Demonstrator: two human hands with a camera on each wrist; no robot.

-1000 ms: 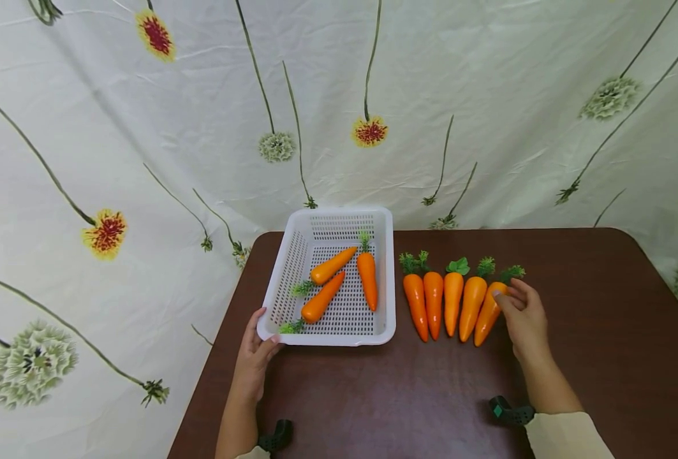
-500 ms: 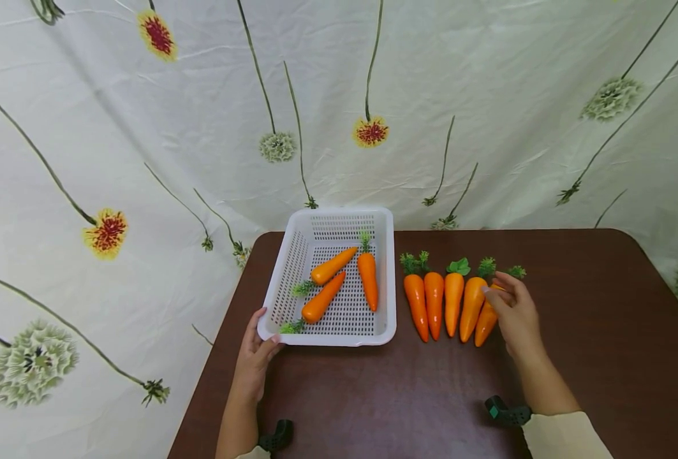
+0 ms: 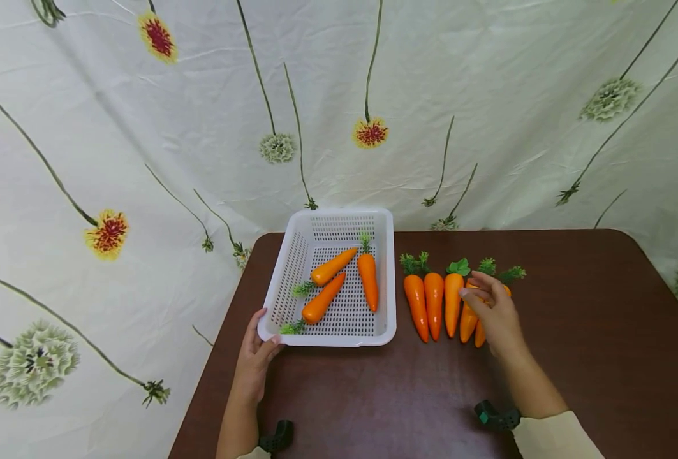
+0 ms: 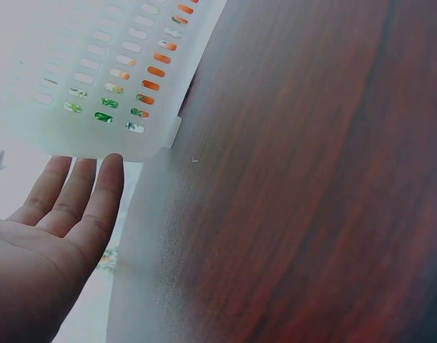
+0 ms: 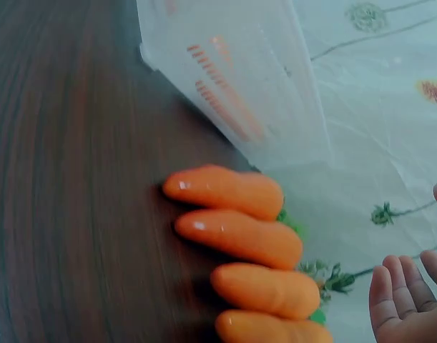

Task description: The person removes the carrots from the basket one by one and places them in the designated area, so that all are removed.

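Observation:
My left hand (image 3: 254, 366) holds the near left corner of a white perforated plastic basket (image 3: 331, 340), thumb on the rim and fingers at the side. Three orange carrots with green tops lie inside, one of them a carrot (image 3: 368, 280) along the right side. Right of the basket, several more carrots (image 3: 416, 306) lie in a row, tips toward me. My right hand (image 3: 498, 315) hovers over the right end of that row, partly hiding two carrots. In the right wrist view, the right-hand fingers (image 5: 398, 293) are loosely extended and hold nothing.
The dark brown table (image 3: 373, 401) extends to the right and toward me. Behind it hangs a pale flower-printed cloth (image 3: 327, 83). Dark wrist cameras sit on both wrists.
My right hand has moved left from the rightmost carrot, over the carrot beside it. The left hand, basket and carrots stay in place.

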